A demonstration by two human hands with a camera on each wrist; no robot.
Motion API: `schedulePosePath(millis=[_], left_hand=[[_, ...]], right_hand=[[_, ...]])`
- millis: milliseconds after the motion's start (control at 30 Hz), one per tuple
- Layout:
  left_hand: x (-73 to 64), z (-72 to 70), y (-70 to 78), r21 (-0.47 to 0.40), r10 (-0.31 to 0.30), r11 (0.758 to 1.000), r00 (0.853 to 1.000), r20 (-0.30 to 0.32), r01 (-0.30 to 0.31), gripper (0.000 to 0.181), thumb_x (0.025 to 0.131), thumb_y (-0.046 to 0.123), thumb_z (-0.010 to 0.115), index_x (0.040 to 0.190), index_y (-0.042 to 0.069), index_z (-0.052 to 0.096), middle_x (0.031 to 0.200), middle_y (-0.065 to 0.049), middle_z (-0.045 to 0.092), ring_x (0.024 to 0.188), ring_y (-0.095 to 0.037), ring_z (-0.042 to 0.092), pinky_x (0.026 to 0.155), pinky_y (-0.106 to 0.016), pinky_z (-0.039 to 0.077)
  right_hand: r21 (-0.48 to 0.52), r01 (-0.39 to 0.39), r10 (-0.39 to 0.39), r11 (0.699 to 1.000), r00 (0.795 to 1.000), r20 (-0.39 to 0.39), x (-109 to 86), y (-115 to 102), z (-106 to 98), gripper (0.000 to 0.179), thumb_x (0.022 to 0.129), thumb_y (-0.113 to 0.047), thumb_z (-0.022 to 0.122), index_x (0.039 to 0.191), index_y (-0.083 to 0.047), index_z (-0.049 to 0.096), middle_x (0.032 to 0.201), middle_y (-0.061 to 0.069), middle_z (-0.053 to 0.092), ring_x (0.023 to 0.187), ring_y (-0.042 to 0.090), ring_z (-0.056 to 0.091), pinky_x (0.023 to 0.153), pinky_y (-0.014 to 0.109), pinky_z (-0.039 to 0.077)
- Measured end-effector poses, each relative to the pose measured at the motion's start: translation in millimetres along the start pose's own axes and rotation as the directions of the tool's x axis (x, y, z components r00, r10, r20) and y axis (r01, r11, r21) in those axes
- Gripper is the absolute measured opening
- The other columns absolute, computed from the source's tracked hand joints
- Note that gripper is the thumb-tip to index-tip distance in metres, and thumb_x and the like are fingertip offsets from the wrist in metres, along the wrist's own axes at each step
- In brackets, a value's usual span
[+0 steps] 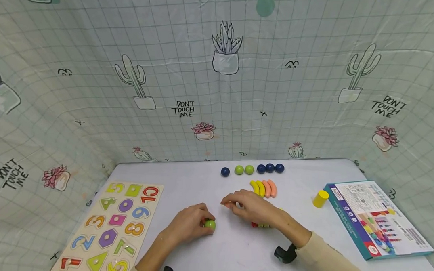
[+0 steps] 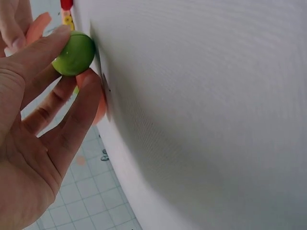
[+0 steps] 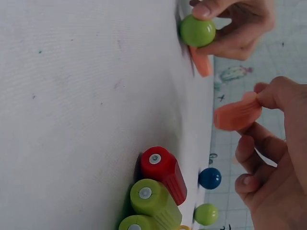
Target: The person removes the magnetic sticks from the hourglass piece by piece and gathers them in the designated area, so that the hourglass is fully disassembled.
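A green ball (image 1: 210,224) is pinched between the thumb and fingers of my left hand (image 1: 188,223), low over the white table. My right hand (image 1: 254,206) pinches a salmon-coloured curved piece (image 3: 237,114) by its end, held above the table. Another salmon curved piece (image 3: 201,62) lies just beyond the left hand, partly covered by its fingers in the left wrist view. Under the right forearm sit a red piece (image 3: 163,172) and green ridged pieces (image 3: 156,201) with pale round ends, mostly hidden from the head view.
Blue balls (image 1: 270,168) and green balls (image 1: 239,170) line the back. Nearer stand yellow curved pieces (image 1: 255,187) and salmon ones (image 1: 272,188). A number puzzle board (image 1: 124,232) lies left. On the right are a yellow cylinder (image 1: 320,198) and a flat box (image 1: 380,217).
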State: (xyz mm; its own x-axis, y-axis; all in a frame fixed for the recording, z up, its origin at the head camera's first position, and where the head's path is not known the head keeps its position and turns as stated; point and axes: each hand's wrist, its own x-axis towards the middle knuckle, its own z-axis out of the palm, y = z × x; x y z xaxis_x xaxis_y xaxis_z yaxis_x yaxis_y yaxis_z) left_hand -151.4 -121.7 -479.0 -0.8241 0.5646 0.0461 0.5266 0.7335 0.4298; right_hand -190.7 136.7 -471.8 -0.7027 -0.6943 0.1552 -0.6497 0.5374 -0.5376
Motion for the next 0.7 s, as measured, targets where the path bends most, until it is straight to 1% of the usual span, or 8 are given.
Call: schedulePosePath(millis=[67,133,267,367,467,533,600,700], left_hand=[[0.3,0.1,-0.1,-0.004,-0.001,1.0,1.0,0.001,0.001,0.027,0.08,0.03,0.086,0.103,0.016,0.08,0.086,0.013,0.058,0.071,0.002,0.051,0.063,-0.019,0.043],[0.3,0.0,0.1,-0.003,-0.004,1.0,1.0,0.003,0.004,0.027,0.08,0.03,0.086,0.103,0.016,0.08,0.086,0.013,0.058,0.071,0.001,0.051,0.063,-0.019,0.043],[0.0,-0.4,0.7,-0.006,-0.006,1.0,1.0,0.005,0.007,0.027,0.08,0.03,0.086,0.102,0.016,0.08,0.086,0.013,0.058,0.071,0.001,0.051,0.064,-0.019,0.042],[-0.3,-0.5,0.8,-0.005,-0.006,1.0,1.0,0.004,0.006,0.027,0.08,0.03,0.086,0.102,0.016,0.08,0.087,0.013,0.058,0.072,0.001,0.051,0.064,-0.02,0.042],[-0.4,-0.5,0.6,-0.006,-0.004,1.0,1.0,0.002,0.004,0.027,0.08,0.03,0.086,0.102,0.016,0.08,0.087,0.013,0.058,0.072,0.0,0.053,0.064,-0.02,0.043],[-0.3,-0.3,0.5,-0.009,-0.004,1.0,1.0,0.002,0.004,0.027,0.08,0.03,0.086,0.102,0.016,0.08,0.087,0.013,0.058,0.073,-0.001,0.054,0.064,-0.02,0.043],[-0.3,-0.1,0.5,-0.014,-0.005,1.0,1.0,0.003,0.005,0.027,0.08,0.03,0.086,0.102,0.016,0.08,0.087,0.013,0.058,0.073,-0.001,0.054,0.065,-0.02,0.043],[-0.6,-0.1,0.7,-0.025,0.002,1.0,1.0,0.001,-0.002,0.027,0.08,0.029,0.086,0.103,0.015,0.08,0.086,0.013,0.059,0.073,-0.001,0.054,0.064,-0.019,0.044]], right_hand=[[0.058,-0.006,0.006,0.998,1.0,0.012,-0.4,3,-2,0.024,0.104,-0.022,0.057,0.123,-0.023,0.071,0.101,-0.006,0.071,0.081,0.007,0.054,0.072,0.024,0.047],[0.116,-0.028,0.025,0.993,0.999,0.029,-1.2,5,-3,0.024,0.104,-0.02,0.056,0.122,-0.022,0.071,0.101,-0.002,0.071,0.078,0.007,0.054,0.07,0.024,0.048],[0.183,-0.075,0.067,0.98,0.997,0.05,-3.2,10,-7,0.023,0.103,-0.022,0.057,0.121,-0.019,0.071,0.101,-0.004,0.07,0.078,0.009,0.054,0.068,0.024,0.048],[0.195,-0.096,0.088,0.976,0.995,0.052,-3.9,13,-8,0.023,0.102,-0.028,0.061,0.119,-0.017,0.071,0.096,-0.01,0.066,0.08,0.01,0.053,0.067,0.025,0.047],[0.198,-0.123,0.116,0.973,0.992,0.046,-3.9,16,-11,0.025,0.099,-0.033,0.065,0.118,-0.016,0.071,0.092,-0.013,0.062,0.079,0.011,0.053,0.065,0.025,0.047],[0.196,-0.138,0.135,0.971,0.99,0.027,-4.3,17,-13,0.024,0.098,-0.031,0.067,0.117,-0.016,0.07,0.091,-0.013,0.061,0.079,0.011,0.054,0.065,0.025,0.047],[0.209,-0.15,0.151,0.966,0.988,0.011,-5.2,20,-19,0.024,0.099,-0.026,0.067,0.119,-0.014,0.069,0.088,-0.011,0.064,0.08,0.011,0.056,0.064,0.025,0.049],[0.226,-0.195,0.203,0.954,0.979,-0.01,-7.3,25,-28,0.029,0.101,-0.02,0.063,0.129,-0.013,0.062,0.083,-0.009,0.069,0.084,0.01,0.062,0.071,0.027,0.052]])
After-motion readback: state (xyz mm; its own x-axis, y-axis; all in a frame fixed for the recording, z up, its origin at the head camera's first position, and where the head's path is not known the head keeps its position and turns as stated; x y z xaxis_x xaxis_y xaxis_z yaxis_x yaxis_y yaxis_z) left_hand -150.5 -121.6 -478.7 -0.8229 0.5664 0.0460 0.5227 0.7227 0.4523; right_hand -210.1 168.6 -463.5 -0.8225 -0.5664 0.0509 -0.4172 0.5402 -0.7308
